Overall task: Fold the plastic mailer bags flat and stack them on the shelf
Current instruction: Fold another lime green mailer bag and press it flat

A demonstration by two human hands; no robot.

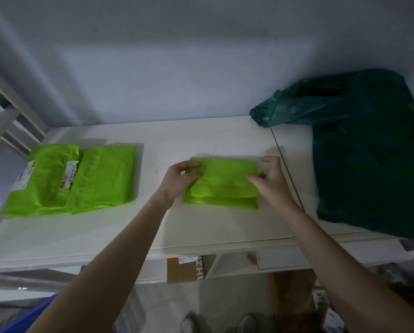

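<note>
A folded lime-green mailer bag point(221, 183) lies flat in the middle of the white shelf point(119, 231). The left hand point(179, 180) pinches the bag's left edge with its thumb and curled fingers. The right hand point(272, 180) sits at the bag's right edge, fingers bent, with its fingertips touching the top; I cannot tell if it really grips. Two more green mailer bags with white labels point(69, 180) lie side by side at the left end of the shelf. A big dark green plastic bag point(364, 150) lies at the right end. A brown cardboard box point(184, 269) sits under the shelf.
</note>
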